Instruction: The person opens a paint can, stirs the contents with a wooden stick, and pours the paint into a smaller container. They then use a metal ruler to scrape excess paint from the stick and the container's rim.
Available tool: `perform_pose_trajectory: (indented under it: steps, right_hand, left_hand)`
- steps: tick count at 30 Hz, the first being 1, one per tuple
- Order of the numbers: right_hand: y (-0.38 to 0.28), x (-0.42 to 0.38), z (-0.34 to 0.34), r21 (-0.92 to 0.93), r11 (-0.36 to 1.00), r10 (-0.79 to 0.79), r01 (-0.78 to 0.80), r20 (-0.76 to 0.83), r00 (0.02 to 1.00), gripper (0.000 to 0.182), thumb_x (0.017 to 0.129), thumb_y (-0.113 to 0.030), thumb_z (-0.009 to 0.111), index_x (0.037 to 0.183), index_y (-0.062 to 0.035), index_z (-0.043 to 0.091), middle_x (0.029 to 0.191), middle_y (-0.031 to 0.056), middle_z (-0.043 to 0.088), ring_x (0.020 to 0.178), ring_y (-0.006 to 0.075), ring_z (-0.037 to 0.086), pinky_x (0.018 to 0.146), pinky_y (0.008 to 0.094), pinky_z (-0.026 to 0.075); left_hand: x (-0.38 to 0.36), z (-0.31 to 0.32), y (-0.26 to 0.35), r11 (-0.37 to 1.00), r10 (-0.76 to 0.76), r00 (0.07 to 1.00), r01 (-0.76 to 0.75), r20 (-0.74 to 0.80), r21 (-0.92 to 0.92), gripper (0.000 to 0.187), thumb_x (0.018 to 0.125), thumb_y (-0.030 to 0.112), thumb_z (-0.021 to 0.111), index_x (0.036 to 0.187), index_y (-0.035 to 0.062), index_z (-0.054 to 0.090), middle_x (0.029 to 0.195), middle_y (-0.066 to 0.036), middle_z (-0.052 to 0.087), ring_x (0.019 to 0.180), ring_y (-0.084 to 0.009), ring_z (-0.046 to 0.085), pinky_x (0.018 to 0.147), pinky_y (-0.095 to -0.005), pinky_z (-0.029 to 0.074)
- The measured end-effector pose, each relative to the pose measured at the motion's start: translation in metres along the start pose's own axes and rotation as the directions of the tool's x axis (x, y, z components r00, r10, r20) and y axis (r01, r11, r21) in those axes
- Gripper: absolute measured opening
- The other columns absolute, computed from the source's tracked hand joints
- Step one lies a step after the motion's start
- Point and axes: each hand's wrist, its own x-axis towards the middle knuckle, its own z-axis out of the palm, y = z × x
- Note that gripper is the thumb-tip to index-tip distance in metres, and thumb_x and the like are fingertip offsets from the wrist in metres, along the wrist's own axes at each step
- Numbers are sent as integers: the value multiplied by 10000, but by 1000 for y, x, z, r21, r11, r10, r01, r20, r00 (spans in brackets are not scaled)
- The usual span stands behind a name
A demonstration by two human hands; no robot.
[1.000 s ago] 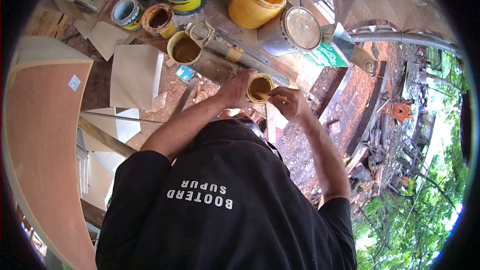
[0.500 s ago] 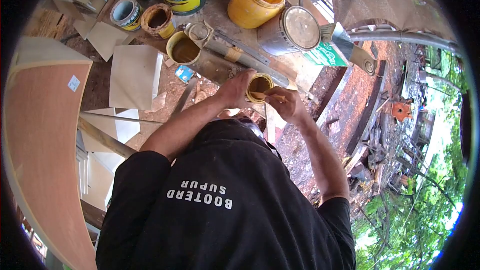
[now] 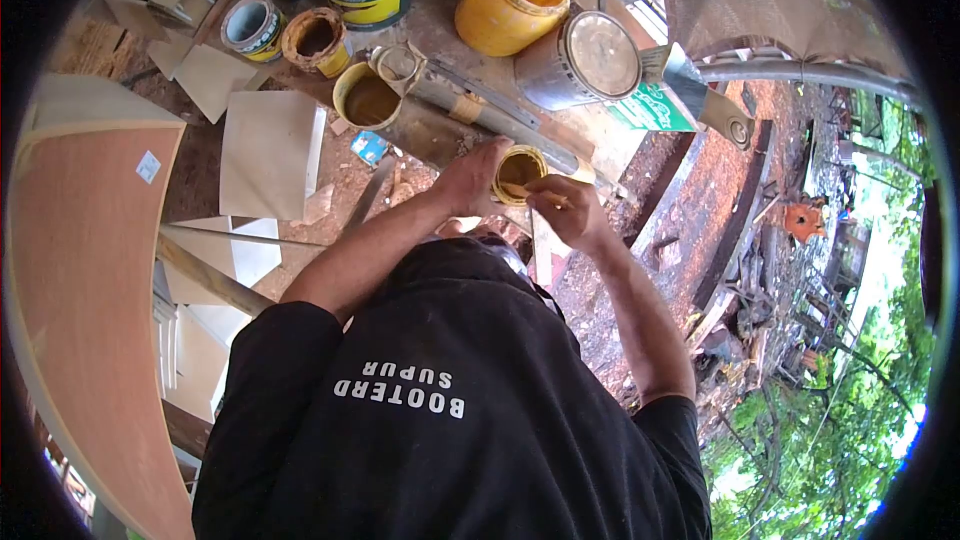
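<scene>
Small open tin sits just above the middle of the frame, on the cluttered table, with something brownish-yellow inside, looks like glue or varnish. The left hand is wrapped round the tin's left side, a snug grip on the wall, steadying it. The right hand has a narrow pinch grip on a thin wooden stick whose tip reaches over the rim into the tin.

My read on handling: a tin that size is stiff and probably pretty light, so it'd tip easily if you push sideways with the stick. Holding it round the body like this seems right. The rim and outside look smeared, so I'd guess sticky or a bit slippery there; grab lower on the wall, not the lip. The stick looks thin and light, likely to snap if levered hard, so holding it close to the tin end makes sense.

Around it: a bigger open tin of brown stuff up and left, a yellow plastic tub at the top, a metal can with a lid beside that, and pale board offcuts to the left.
</scene>
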Motion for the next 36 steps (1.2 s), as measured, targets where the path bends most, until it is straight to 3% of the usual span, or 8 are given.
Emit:
perform_pose_trajectory:
  steps: [6, 13, 17, 20, 28, 33, 34, 36]
  right_hand:
    - [5, 3, -9, -190, 981, -52, 32, -102, 993, 177, 939, -75, 778, 1102, -9, 756, 974, 183, 769, 872, 344, 783, 732, 397, 624]
    - [0, -2, 5, 19, 1000, -1, 1, -12, 1000, 165, 948, -85, 774, 1093, -9, 752, 1007, 199, 773, 914, 348, 785, 759, 400, 623]
    - [-4, 5, -11, -105, 994, -22, 9, -122, 992, 186, 947, -86, 773, 1119, -18, 749, 996, 187, 766, 882, 343, 780, 748, 412, 617]
    - [12, 4, -8, -222, 972, -95, 78, -67, 993, 189, 950, -92, 771, 1125, -20, 753, 973, 184, 761, 859, 341, 775, 735, 416, 615]
    - [-2, 2, -1, 86, 996, 41, -34, -77, 996, 171, 953, -84, 777, 1105, -5, 768, 1013, 209, 786, 915, 337, 790, 782, 404, 625]
    - [5, 6, -2, -209, 977, -80, 47, -153, 985, 113, 936, -66, 765, 1026, 0, 745, 970, 190, 758, 844, 377, 749, 739, 424, 609]
    - [12, 6, 3, -224, 964, -178, 146, -132, 975, 84, 925, -57, 760, 981, -3, 730, 922, 186, 747, 784, 384, 730, 702, 432, 603]
    - [14, 1, 10, -170, 981, -106, 89, -94, 990, 103, 928, -57, 763, 1018, -10, 746, 951, 189, 765, 811, 369, 755, 702, 421, 612]
  left_hand:
    - [-1, 3, -3, 996, 78, 995, -75, -54, 48, 1084, 716, 369, 973, 1527, -6, 359, 1464, -273, 537, 1370, -440, 558, 1159, -500, 479]
    - [-1, 2, -2, 995, 96, 994, -94, -61, 39, 1126, 706, 313, 994, 1541, 5, 306, 1442, -267, 533, 1362, -438, 559, 1156, -497, 474]
    - [-2, 1, 2, 995, 80, 994, -75, -77, 67, 1087, 713, 334, 983, 1524, -5, 345, 1444, -267, 540, 1366, -437, 558, 1156, -492, 481]
    - [1, -6, 9, 999, 32, 999, -31, -28, 34, 1056, 717, 346, 978, 1507, -8, 373, 1444, -266, 545, 1366, -436, 559, 1152, -492, 485]
    - [0, -6, 9, 1000, 25, 998, -25, -51, 5, 1044, 706, 371, 986, 1494, 12, 402, 1416, -248, 572, 1340, -422, 579, 1116, -489, 501]
    - [3, 0, 3, 999, -41, 999, 42, -19, 18, 1047, 676, 390, 992, 1485, 12, 445, 1389, -254, 590, 1307, -428, 597, 1105, -484, 499]
    - [5, -2, 3, 995, -101, 995, 101, 17, -11, 1060, 658, 375, 996, 1488, 12, 446, 1391, -256, 588, 1318, -425, 590, 1114, -482, 492]
    - [3, 0, -2, 1000, 0, 1000, -1, -22, -9, 1061, 621, 339, 1001, 1470, 13, 454, 1374, -256, 592, 1334, -426, 576, 1121, -485, 483]
